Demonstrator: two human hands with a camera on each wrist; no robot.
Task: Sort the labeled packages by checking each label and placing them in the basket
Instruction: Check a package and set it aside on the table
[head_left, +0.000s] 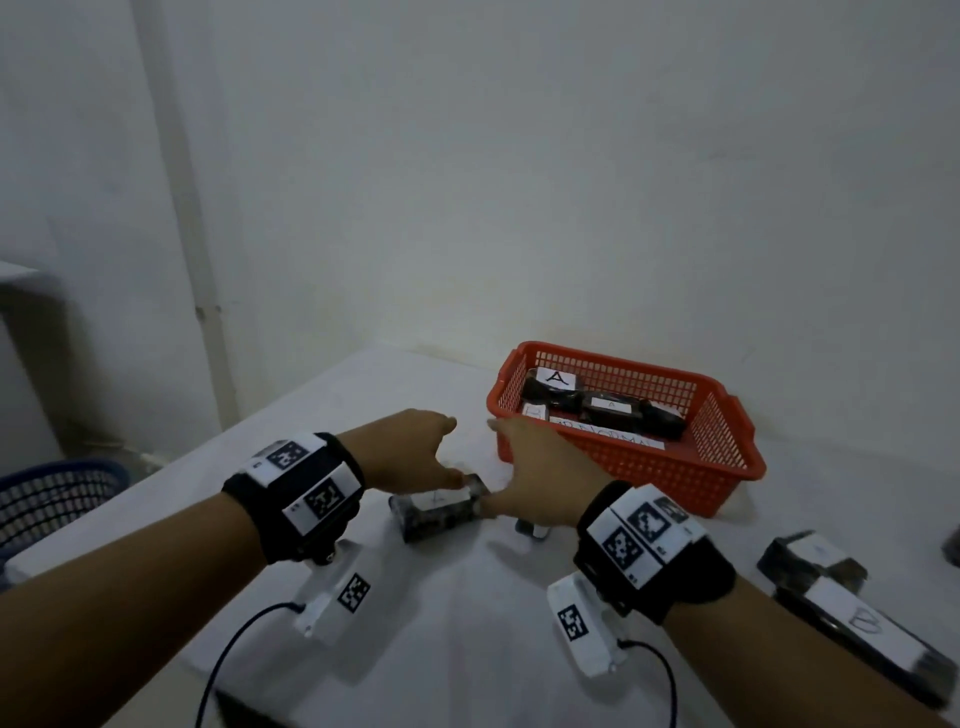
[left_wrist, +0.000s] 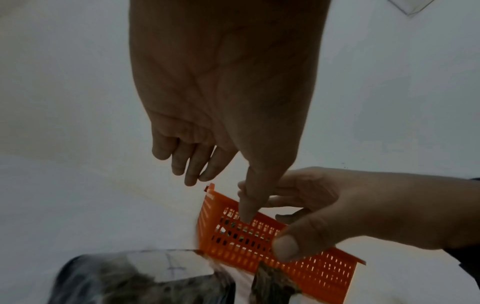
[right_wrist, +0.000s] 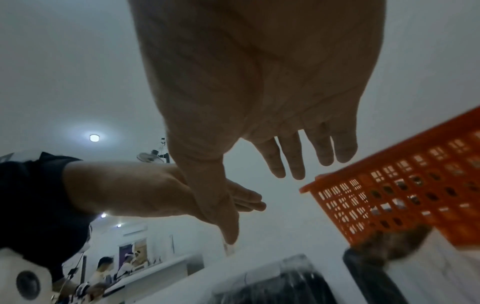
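Note:
A small black-wrapped package (head_left: 439, 512) with a white label lies on the white table, between my two hands. My left hand (head_left: 447, 452) hovers over its left part, fingers relaxed, thumb down by the label. My right hand (head_left: 498, 465) is spread at its right end, with the thumb touching or nearly touching that end. Neither hand grips it. The left wrist view shows the package (left_wrist: 142, 273) below my loose fingers (left_wrist: 192, 162). The right wrist view has it (right_wrist: 272, 283) under straight fingers (right_wrist: 298, 162). The orange basket (head_left: 727, 467) behind holds several black packages labelled A.
A second small package (head_left: 532, 530) peeks out under my right palm, in front of the basket. More black packages (head_left: 831, 597) with white labels lie at the right of the table. A blue basket (head_left: 52, 499) stands off the table's left edge. A white wall is close behind.

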